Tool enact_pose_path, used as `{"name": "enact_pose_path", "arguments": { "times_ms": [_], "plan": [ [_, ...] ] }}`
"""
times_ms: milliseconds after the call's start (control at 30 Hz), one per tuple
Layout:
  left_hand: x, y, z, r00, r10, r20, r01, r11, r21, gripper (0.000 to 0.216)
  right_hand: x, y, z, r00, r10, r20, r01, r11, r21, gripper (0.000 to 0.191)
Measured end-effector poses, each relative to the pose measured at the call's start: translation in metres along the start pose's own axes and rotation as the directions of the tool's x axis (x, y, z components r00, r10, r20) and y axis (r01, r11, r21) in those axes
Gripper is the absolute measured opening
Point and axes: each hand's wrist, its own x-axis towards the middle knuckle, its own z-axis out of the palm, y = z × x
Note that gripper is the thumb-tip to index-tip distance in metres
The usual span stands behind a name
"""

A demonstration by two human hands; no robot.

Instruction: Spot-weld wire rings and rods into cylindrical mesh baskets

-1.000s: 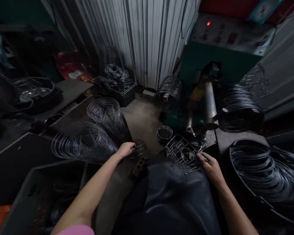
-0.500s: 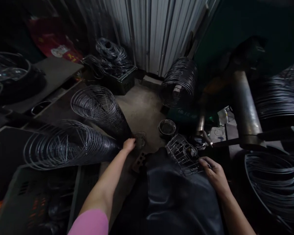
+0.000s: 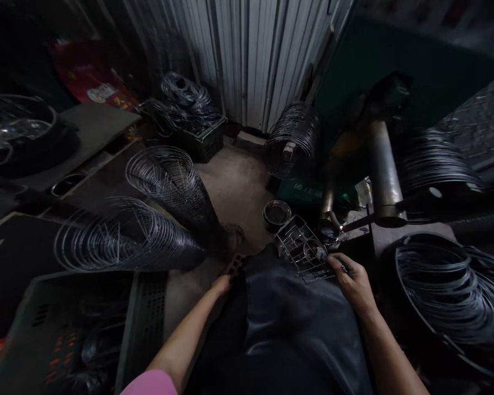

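Observation:
My right hand is closed at the right edge of a small wire rack, its thumb and fingers pinching there. The rack is a metal grid with a ring-like piece on it and lies tilted over a dark apron on my lap. A small dark bit shows between the right fingers, too dim to name. My left hand is low beside my left thigh, close to a brick with holes. Its fingers are mostly hidden, and I cannot tell whether it touches the brick.
Two tall stacks of wire rings lean at the left, above a green plastic crate. Wire coils stand ahead, and a tub of wire rings is at the right. A metal cylinder belongs to a machine. A round tin sits on the floor.
My left hand has drawn back from the bases of the ring stacks toward my lap, down beside the brick. My right hand still grips the rack. The view has shifted slightly.

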Motion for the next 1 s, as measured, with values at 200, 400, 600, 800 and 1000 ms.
{"name": "enact_pose_path", "arguments": {
  "times_ms": [200, 400, 600, 800, 1000],
  "plan": [
    [-0.030, 0.039, -0.024, 0.949, 0.116, -0.292, -0.192, 0.951, -0.244, 0.042, -0.036, -0.014, -0.020, 0.998, 0.030, -0.057, -0.018, 0.979, 0.203, 0.030],
    [-0.113, 0.125, -0.034, 0.642, 0.432, -0.633, -0.738, 0.125, -0.663, 0.069, -0.087, 0.015, 0.004, 0.910, 0.403, -0.097, -0.243, 0.709, 0.661, 0.040],
    [-0.119, 0.144, 0.010, 0.729, 0.562, -0.392, -0.650, 0.387, -0.655, 0.079, -0.135, 0.081, 0.009, 0.787, 0.617, 0.026, -0.615, 0.779, 0.123, 0.028],
    [-0.092, 0.147, 0.042, 0.715, 0.586, -0.382, -0.698, 0.568, -0.437, 0.097, -0.151, 0.109, -0.020, 0.809, 0.582, -0.080, -0.587, 0.805, -0.080, 0.022],
    [-0.108, 0.139, 0.042, 0.767, 0.473, -0.433, -0.632, 0.670, -0.389, 0.080, -0.101, 0.139, -0.094, 0.760, 0.505, -0.410, -0.579, 0.812, -0.074, 0.026]
  ]
}}
